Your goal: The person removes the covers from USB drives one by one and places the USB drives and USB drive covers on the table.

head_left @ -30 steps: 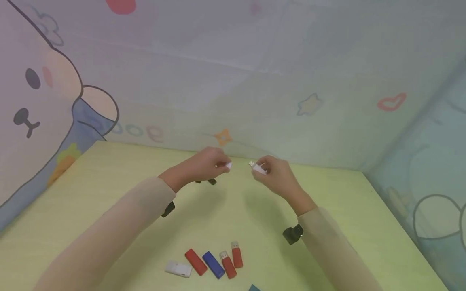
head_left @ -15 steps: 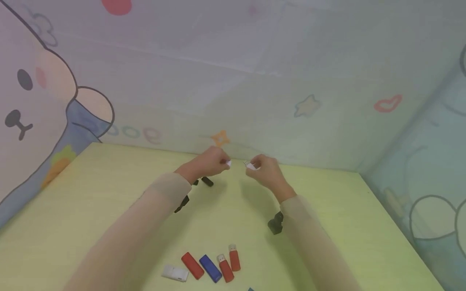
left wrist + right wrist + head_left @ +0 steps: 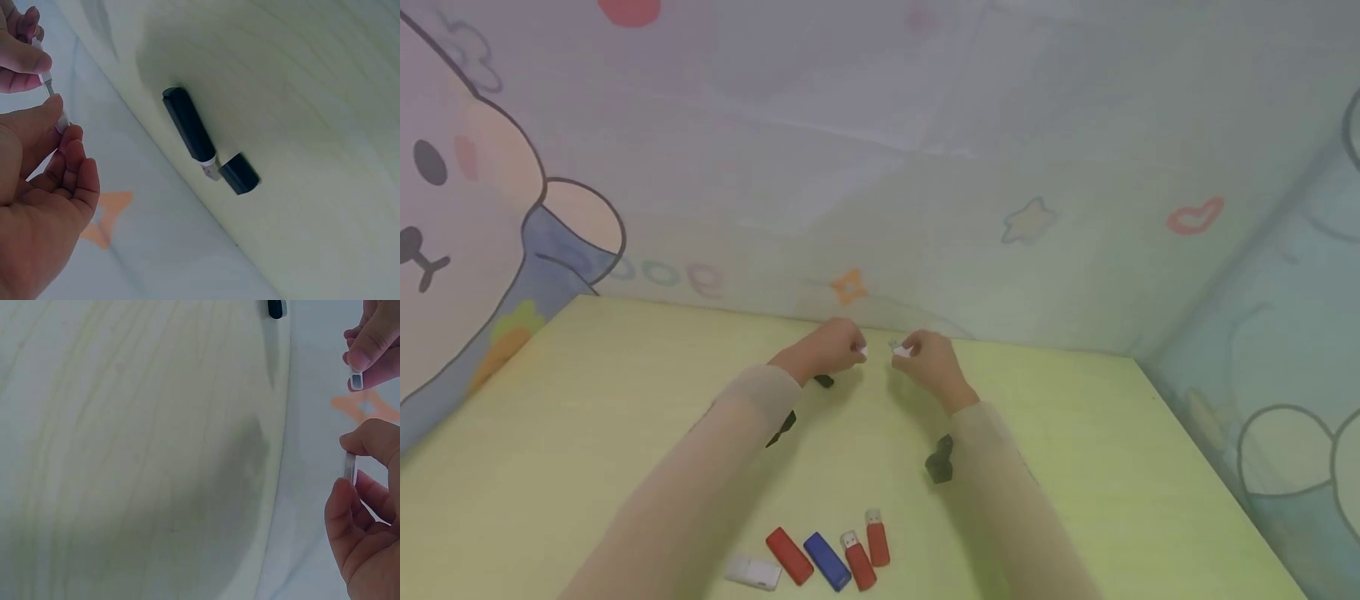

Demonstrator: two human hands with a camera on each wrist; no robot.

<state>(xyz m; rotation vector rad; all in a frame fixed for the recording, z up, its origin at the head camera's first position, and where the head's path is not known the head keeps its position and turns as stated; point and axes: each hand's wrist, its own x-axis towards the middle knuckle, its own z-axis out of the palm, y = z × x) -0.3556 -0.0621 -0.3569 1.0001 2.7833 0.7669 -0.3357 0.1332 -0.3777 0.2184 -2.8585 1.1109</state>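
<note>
Above the far part of the table, my left hand (image 3: 829, 347) pinches a small white cap (image 3: 357, 381) between thumb and fingers. Its hollow end shows in the right wrist view. Facing it, my right hand (image 3: 938, 367) holds a white USB flash drive (image 3: 902, 352) by its body. The metal plug points toward the cap, with a small gap between them in the head view. Below my left hand, a black USB flash drive (image 3: 190, 128) lies on the table with its plug bare. Its black cap (image 3: 240, 174) lies beside the plug end.
Near the table's front lie a white USB drive (image 3: 752, 572), a capped red one (image 3: 790, 556), a blue one (image 3: 827, 562) and two red ones with bare plugs, one (image 3: 859, 567) beside the other (image 3: 877, 543). A patterned backdrop (image 3: 760, 200) stands behind the yellow table (image 3: 1075, 467).
My hands have drawn closer together, narrowing the gap between the white drive's plug and the cap. The right hand has moved left. The head view has shifted slightly.
</note>
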